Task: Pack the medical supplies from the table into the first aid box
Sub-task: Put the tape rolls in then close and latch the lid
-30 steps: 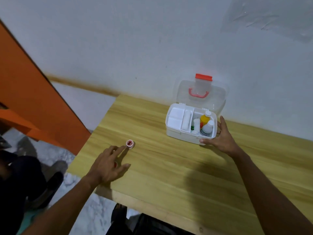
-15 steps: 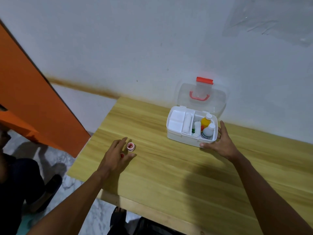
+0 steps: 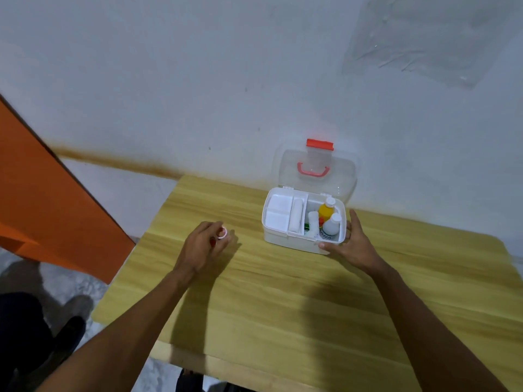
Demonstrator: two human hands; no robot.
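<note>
**Tape roll at the left fingertips, box braced for the drop**

Small white tape roll (image 3: 223, 232) with a red core, pinched at the fingertips of the left hand (image 3: 204, 247), over the wooden table (image 3: 283, 306) left of the first aid box (image 3: 294, 242). Cannot tell whether resting on the wood or just clear of it.

Probably very light and stiff: a hard ring, not crushable, not fragile. Round and smooth at the rim, so apt to roll away or pop out of a loose pinch. Best taken across the flat faces between thumb and finger, or with a fingertip hooked through the core. No force needed, only a steady pinch.

Right hand (image 3: 349, 244) flat against the box's near right corner, thumb along the front wall, fingers straight up the side, steadying and gripping nothing.

Inside the box, right compartment crowded: yellow bottle (image 3: 325, 211), white bottle (image 3: 331, 225) and a white tube (image 3: 312, 222) standing close together. Bandage roll (image 3: 295, 219) in the narrow middle slot, white pads to the left.

Clear lid (image 3: 314, 171) with its red handle propped open against the wall. Little spare room on the right, so a gap worth choosing before letting go.
</note>
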